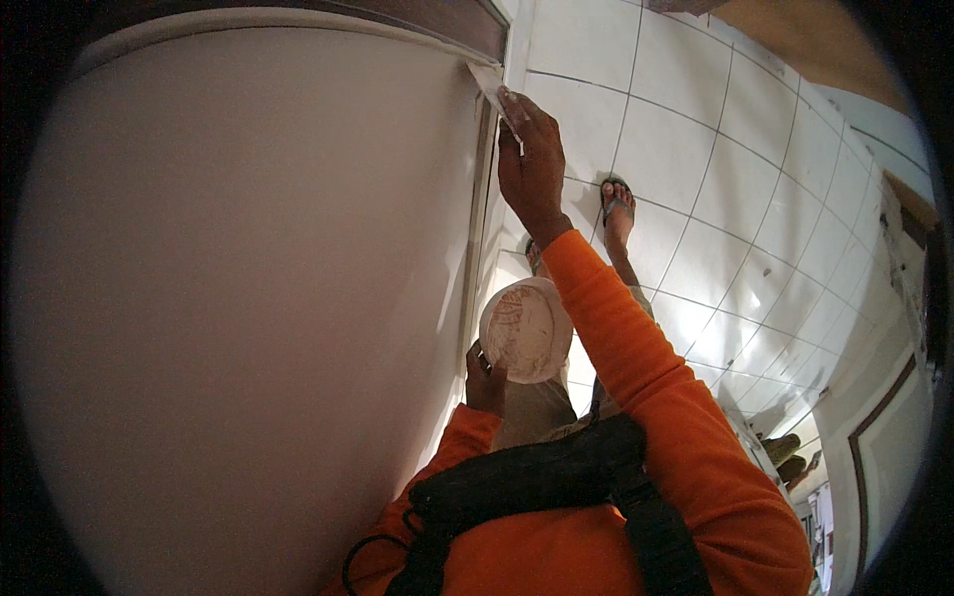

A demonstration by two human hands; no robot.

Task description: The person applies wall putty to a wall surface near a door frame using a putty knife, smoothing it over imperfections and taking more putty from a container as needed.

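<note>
My right hand (534, 164) reaches up and away with its fingers closed round a putty knife (487, 79). The knife's pale blade lies against the far corner of the smooth light panel (278, 258), just below a dark frame. Close to my body, my left hand (485, 385) grips the side of a round whitish tub (563, 316). Smears of pinkish-white paste coat the inside of the tub. Only part of the left hand's fingers shows beside the tub.
White square tiles cover the floor (676, 129). My sandalled foot (617, 202) stands on it, right of the panel's edge. A dark frame (437, 22) runs along the panel's far side. Brown shoes (787, 457) lie at the lower right, near a pale door (884, 447).
</note>
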